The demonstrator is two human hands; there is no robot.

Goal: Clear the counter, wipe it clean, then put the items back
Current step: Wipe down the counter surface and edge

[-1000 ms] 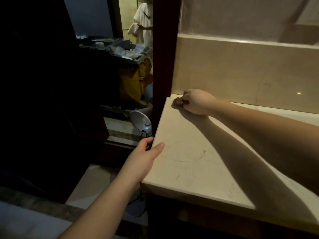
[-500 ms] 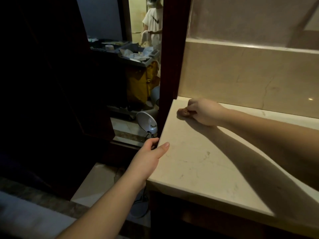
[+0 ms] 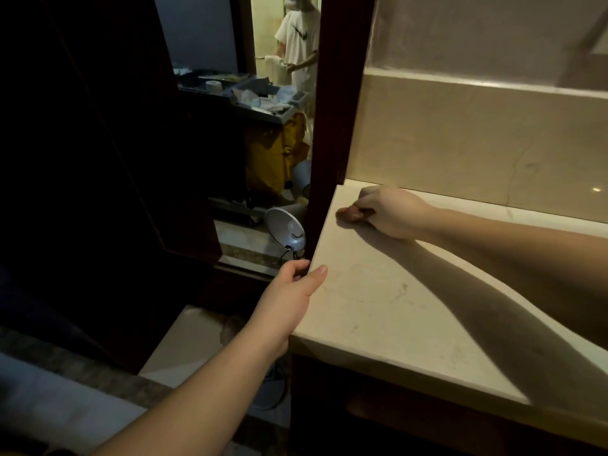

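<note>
A pale marble counter [image 3: 378,307] fills the right half of the head view, with nothing standing on the part I see. My right hand [image 3: 391,212] lies near the counter's far left corner and grips a small brown wad of cloth [image 3: 350,213], which presses on the marble. At the counter's left edge my left hand [image 3: 289,291] holds on: the thumb lies on top and the fingers curl down the side. My right forearm throws a long shadow across the counter.
A dark wood post [image 3: 332,126] rises at the counter's far left corner, and a marble backsplash [image 3: 477,143] runs behind. Left of the counter a small round white lamp [image 3: 286,230] stands low. Beyond are a cleaning cart [image 3: 263,97] with a yellow bag [image 3: 276,153] and a person [image 3: 299,37].
My right hand with the cloth has slid a little away from the back wall along the counter. My left hand keeps its hold on the edge.
</note>
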